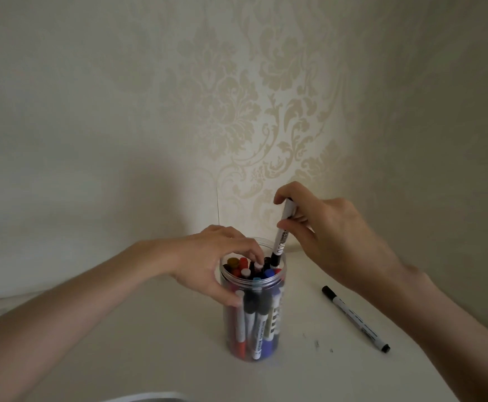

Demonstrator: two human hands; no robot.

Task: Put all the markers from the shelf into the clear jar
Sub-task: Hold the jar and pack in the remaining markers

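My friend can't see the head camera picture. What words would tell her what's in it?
A right hand lowers a black-capped white marker into a clear jar already crowded with colourful markers, while the left hand holds the jar's rim. One more black marker lies on the white shelf to the right, in front of patterned cream wallpaper.

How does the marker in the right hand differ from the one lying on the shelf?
The held marker stands nearly upright, its black tip entering the clear jar; the loose marker lies flat on the shelf, right of the jar. The right hand pinches the first; nothing touches the second. Both have white barrels and black ends.
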